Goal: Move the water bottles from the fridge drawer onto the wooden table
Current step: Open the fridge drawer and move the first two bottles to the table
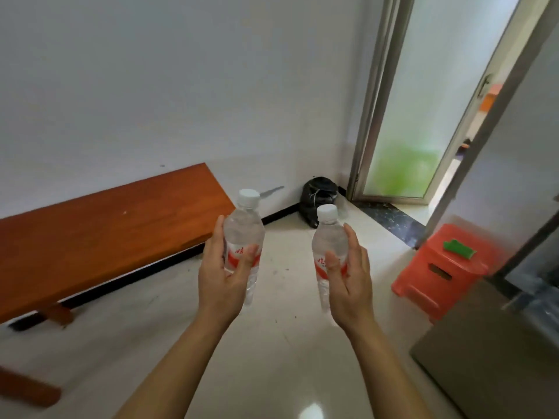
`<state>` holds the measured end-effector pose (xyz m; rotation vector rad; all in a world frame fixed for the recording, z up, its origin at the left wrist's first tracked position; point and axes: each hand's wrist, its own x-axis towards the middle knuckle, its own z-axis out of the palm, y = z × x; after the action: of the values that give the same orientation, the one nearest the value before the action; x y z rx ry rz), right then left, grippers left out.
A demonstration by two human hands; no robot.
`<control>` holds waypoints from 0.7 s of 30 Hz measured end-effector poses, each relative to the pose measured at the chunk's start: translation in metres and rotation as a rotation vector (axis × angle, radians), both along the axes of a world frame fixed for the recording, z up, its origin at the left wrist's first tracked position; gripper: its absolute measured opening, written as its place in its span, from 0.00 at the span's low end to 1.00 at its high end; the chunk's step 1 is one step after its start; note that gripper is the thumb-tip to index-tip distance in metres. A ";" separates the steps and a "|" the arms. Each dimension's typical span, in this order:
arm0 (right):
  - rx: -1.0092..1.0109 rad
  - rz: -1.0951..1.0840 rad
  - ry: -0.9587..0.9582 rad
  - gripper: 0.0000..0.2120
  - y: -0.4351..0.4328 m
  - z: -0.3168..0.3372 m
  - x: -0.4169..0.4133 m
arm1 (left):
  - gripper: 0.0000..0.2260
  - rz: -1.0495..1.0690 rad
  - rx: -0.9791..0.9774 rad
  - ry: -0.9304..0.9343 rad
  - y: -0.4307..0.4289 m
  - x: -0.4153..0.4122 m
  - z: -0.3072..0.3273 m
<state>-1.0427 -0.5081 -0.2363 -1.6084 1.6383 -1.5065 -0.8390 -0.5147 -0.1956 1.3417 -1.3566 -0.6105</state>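
My left hand point(222, 276) grips a clear water bottle point(246, 228) with a white cap and a red label, held upright. A second such water bottle point(328, 237) stands upright in my right hand point(351, 276). Both bottles hang in the air over the pale floor, about level with each other. The wooden table point(99, 234) is a long reddish-brown top along the white wall at the left, just beyond the left bottle. The fridge point(496, 343) shows at the right edge, grey and blurred; its drawer cannot be made out.
An orange plastic stool point(438, 273) with a green cloth point(458, 247) on it stands at the right by the fridge. A black bag point(317, 198) lies in the far corner. A frosted glass door point(423, 116) stands ajar beyond it.
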 end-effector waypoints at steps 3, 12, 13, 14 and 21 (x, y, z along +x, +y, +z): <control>-0.001 0.093 0.004 0.26 -0.025 0.006 0.083 | 0.37 0.086 -0.003 -0.003 -0.005 0.084 0.006; -0.025 0.428 0.036 0.31 -0.098 0.013 0.288 | 0.40 0.350 0.010 0.079 -0.020 0.277 -0.002; -0.015 0.454 0.026 0.31 -0.108 0.012 0.308 | 0.39 0.378 0.013 0.089 -0.024 0.293 -0.004; -0.005 0.479 0.023 0.30 -0.117 0.009 0.327 | 0.37 0.407 0.014 0.099 -0.029 0.308 -0.007; 0.033 0.629 -0.015 0.26 -0.218 -0.011 0.454 | 0.31 0.545 -0.007 0.024 -0.109 0.419 -0.024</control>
<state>-0.5882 -0.7266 -0.2469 -1.8493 0.9912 -1.1442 -0.4204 -0.6239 -0.2196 1.6063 -0.9094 -0.2481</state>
